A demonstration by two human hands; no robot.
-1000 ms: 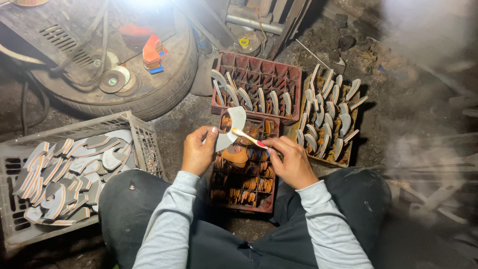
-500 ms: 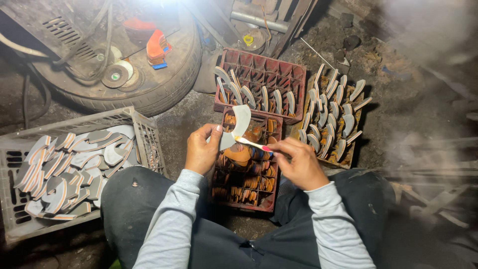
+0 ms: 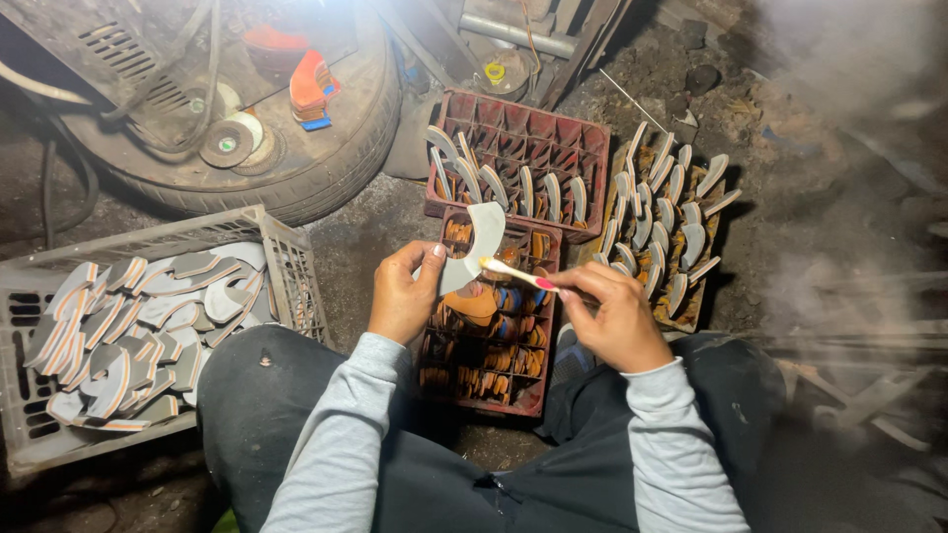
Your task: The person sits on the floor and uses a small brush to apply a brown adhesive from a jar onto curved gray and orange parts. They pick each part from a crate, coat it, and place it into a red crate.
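Note:
My left hand (image 3: 403,293) grips a pale grey curved piece (image 3: 472,245), shaped like part of a shoe sole, and holds it upright over a red crate. My right hand (image 3: 614,318) pinches a thin white stick with a red end (image 3: 515,273), and the stick's tip touches the piece. Below both hands sits the red divided crate (image 3: 487,347), filled with orange-brown glue-stained bits. My knees in dark trousers frame the crate, and grey sleeves cover both arms.
A grey plastic crate (image 3: 288,259) at left holds several curved sole pieces. Another red divided crate (image 3: 516,168) and a brown tray (image 3: 667,222) beyond hold more pieces standing on edge. A tyre (image 3: 286,178) with grinding discs and tools lies at upper left on dark dirt ground.
The hands and the piece stay almost still. The view has shifted slightly, and the stick's tip has slid a little along the piece.

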